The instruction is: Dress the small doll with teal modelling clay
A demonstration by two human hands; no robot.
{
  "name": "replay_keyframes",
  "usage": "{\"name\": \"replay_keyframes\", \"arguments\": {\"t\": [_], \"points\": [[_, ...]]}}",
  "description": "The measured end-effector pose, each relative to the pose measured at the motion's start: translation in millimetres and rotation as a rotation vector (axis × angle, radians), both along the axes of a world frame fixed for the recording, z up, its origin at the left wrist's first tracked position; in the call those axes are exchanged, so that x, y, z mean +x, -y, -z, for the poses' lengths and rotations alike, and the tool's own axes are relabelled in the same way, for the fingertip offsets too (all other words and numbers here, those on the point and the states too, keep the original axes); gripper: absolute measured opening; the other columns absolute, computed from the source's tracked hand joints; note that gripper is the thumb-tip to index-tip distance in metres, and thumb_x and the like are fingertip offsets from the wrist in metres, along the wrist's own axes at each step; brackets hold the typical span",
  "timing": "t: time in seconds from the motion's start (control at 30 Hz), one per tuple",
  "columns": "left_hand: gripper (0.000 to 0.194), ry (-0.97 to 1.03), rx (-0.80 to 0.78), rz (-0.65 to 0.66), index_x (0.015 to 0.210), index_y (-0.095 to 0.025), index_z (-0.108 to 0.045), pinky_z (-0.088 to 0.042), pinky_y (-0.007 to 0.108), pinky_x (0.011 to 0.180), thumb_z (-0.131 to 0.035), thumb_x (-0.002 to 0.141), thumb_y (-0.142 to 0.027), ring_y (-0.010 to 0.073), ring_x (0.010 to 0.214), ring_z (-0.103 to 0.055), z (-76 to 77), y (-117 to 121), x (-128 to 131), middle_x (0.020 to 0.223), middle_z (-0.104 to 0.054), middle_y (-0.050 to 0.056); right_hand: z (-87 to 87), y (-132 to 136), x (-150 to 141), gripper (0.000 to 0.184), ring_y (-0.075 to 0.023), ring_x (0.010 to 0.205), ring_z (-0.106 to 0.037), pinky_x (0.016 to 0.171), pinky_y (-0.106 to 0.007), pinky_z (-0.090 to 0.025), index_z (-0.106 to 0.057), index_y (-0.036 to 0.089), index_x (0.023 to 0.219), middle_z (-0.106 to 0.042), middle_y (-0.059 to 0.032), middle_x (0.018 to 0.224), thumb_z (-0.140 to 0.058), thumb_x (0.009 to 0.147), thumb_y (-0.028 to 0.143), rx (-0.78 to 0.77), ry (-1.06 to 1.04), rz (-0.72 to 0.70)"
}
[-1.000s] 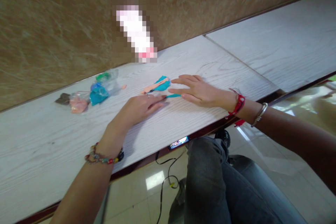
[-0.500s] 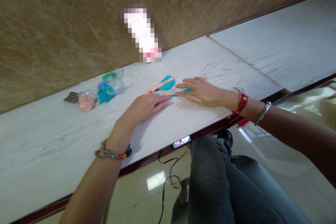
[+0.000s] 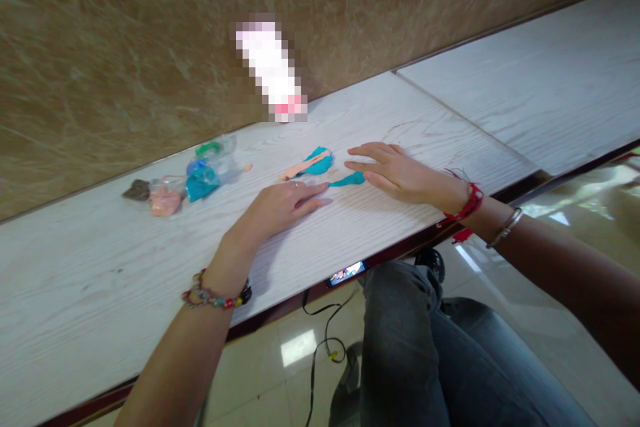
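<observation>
A flattened, tapering strip of blue modelling clay (image 3: 350, 179) lies on the pale wood-grain tabletop (image 3: 310, 240). My left hand (image 3: 287, 205) rests flat, fingers extended, its index fingertip on the strip's thin left end. Over the wider right end is my right hand (image 3: 393, 172), its fingers spread and thumb at the clay; part of that end is hidden beneath it. Just beyond my left hand sits another flat blue clay piece (image 3: 320, 161) with a long peach clay strip (image 3: 303, 165) laid across it.
Bagged clay lies to the left: brown clay (image 3: 137, 190), peach clay (image 3: 166, 200), blue clay (image 3: 203, 183) and green clay (image 3: 207, 148). A small peach bit (image 3: 249, 167) is nearby. A blurred-out bright panel (image 3: 270, 67) leans on the marbled wall. A lit screen (image 3: 346, 273) sits below the table edge.
My right hand moved left along the blue strip, then lifted back to the right, uncovering more of it. My left hand stays at the thin end. The view shifted slightly.
</observation>
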State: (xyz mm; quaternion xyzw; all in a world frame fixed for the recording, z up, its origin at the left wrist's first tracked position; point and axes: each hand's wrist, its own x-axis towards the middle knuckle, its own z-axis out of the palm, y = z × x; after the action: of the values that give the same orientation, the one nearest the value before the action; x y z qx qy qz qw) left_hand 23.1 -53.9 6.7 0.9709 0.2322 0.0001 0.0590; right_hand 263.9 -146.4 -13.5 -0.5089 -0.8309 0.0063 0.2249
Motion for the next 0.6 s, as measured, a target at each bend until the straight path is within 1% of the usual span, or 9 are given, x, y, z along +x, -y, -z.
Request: {"name": "replay_keyframes", "arguments": {"t": [0.03,0.1,0.17,0.2,0.3,0.37,0.43,0.5,0.6], "points": [[0.044,0.014,-0.009,-0.013,0.125,-0.025,-0.050,-0.044,0.032,0.082,-0.034,0.090,-0.046,0.0182,0.094,-0.059,-0.2,0,0,0.110,-0.065,0.005,0.2,0,0,0.043,-0.0251,0.122,-0.037,0.094,-0.047,-0.033,-0.049,0.020,0.127,-0.043,-0.0123,0.134,-0.024,0.094,0.033,-0.008,0.001,-0.007],[0.047,0.064,-0.013,-0.060,0.129,-0.023,-0.046,-0.045,0.028,0.072,-0.037,0.089,-0.045,0.0158,0.078,-0.060,-0.1,0,1,0.093,-0.068,0.005,1.0,-2,0,0.043,-0.0255,0.123,-0.036,0.094,-0.047,-0.033,-0.047,0.020,0.128,-0.041,-0.0126,0.136,-0.025,0.094,0.034,-0.015,0.005,-0.018],[0.046,0.130,0.004,-0.104,0.127,-0.021,-0.048,-0.043,0.025,0.064,-0.041,0.088,-0.043,0.0134,0.065,-0.056,0.9,0,4,0.077,-0.066,0.002,2.0,-3,0,0.044,-0.0259,0.123,-0.036,0.094,-0.048,-0.034,-0.046,0.019,0.129,-0.040,-0.0129,0.137,-0.025,0.094,0.035,-0.009,0.007,-0.019],[0.043,0.161,0.016,-0.107,0.123,-0.020,-0.053,-0.042,0.025,0.064,-0.043,0.087,-0.042,0.0129,0.063,-0.055,1.7,1,7,0.074,-0.065,0.002,2.5,-4,0,0.044,-0.0261,0.123,-0.037,0.094,-0.048,-0.034,-0.046,0.019,0.129,-0.040,-0.0129,0.137,-0.025,0.094,0.036,-0.003,0.006,-0.019],[0.030,0.230,0.048,-0.069,0.105,-0.019,-0.064,-0.042,0.026,0.070,-0.049,0.085,-0.036,0.0133,0.069,-0.055,5.0,1,16,0.082,-0.065,0.003,3.3,-5,-1,0.045,-0.0262,0.121,-0.038,0.093,-0.047,-0.036,-0.047,0.020,0.128,-0.041,-0.0126,0.136,-0.024,0.094,0.038,0.020,0.001,-0.032],[0.024,0.260,0.053,-0.071,0.097,-0.018,-0.066,-0.042,0.027,0.073,-0.050,0.085,-0.031,0.0138,0.073,-0.055,7.2,1,20,0.083,-0.064,0.003,3.1,-5,-2,0.045,-0.0261,0.120,-0.039,0.092,-0.047,-0.036,-0.047,0.020,0.128,-0.041,-0.0124,0.135,-0.024,0.094,0.039,0.031,-0.003,-0.037],[0.020,0.284,0.050,-0.094,0.090,-0.018,-0.066,-0.042,0.027,0.073,-0.051,0.084,-0.028,0.0139,0.072,-0.054,8.8,1,23,0.077,-0.062,0.002,2.7,-5,-3,0.045,-0.0263,0.120,-0.040,0.092,-0.047,-0.037,-0.048,0.020,0.127,-0.041,-0.0126,0.135,-0.024,0.094,0.039,0.034,-0.005,-0.032],[0.017,0.298,0.041,-0.110,0.084,-0.017,-0.066,-0.041,0.026,0.071,-0.052,0.083,-0.026,0.0137,0.069,-0.053,9.6,0,24,0.071,-0.059,0.001,2.2,-5,-3,0.045,-0.0264,0.120,-0.040,0.092,-0.046,-0.037,-0.048,0.019,0.127,-0.040,-0.0128,0.135,-0.024,0.094,0.039,0.033,-0.004,-0.027],[0.015,0.307,0.011,-0.127,0.081,-0.016,-0.065,-0.039,0.026,0.068,-0.053,0.081,-0.025,0.0130,0.062,-0.050,9.6,-1,25,0.061,-0.053,-0.001,1.7,-4,-4,0.045,-0.0264,0.119,-0.040,0.092,-0.046,-0.037,-0.048,0.019,0.127,-0.040,-0.0127,0.135,-0.024,0.094,0.039,0.034,-0.003,-0.032]]}}
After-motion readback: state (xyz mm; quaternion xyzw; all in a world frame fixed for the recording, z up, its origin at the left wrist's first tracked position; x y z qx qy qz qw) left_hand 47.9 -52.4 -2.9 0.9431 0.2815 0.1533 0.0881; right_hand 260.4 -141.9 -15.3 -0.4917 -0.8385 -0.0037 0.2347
